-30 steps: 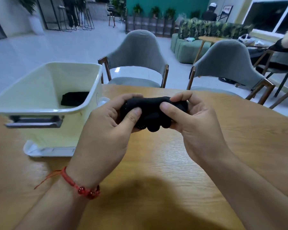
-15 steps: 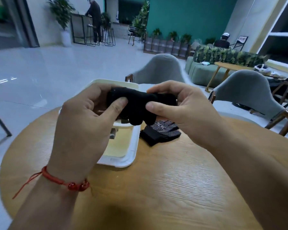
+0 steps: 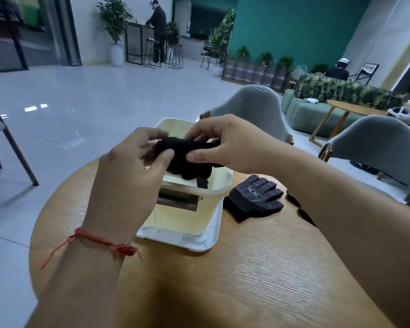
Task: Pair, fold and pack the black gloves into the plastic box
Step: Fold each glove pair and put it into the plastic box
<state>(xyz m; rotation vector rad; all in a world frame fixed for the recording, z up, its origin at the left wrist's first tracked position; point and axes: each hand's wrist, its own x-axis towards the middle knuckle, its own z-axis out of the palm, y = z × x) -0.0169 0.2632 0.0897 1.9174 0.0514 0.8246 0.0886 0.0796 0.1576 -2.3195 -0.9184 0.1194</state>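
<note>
Two hands hold one rolled bundle of black knit gloves (image 3: 175, 150) in the air, over the near part of the open cream plastic box (image 3: 219, 188). Your left hand (image 3: 126, 185) pinches the bundle's left end: the thumb presses its near face and the curled fingers wrap its far side. Your right hand (image 3: 234, 145) grips the right end the same way, thumb on the near face and fingers bent over the top. The two thumb tips lie just beside each other. Loose glove fingertips hang from the bundle's underside toward the box's inside. A dark strip shows inside the box under them; what it is, you cannot tell.

The box stands on a white plastic lid (image 3: 199, 242) on the round wooden table (image 3: 246, 292). Right of the box, just beside the lid, a flat black pair of gloves with pale grip dots (image 3: 253, 200) lies on the wood, fingers pointing far. A red cord bracelet with beads (image 3: 118, 247) circles your left wrist.
</note>
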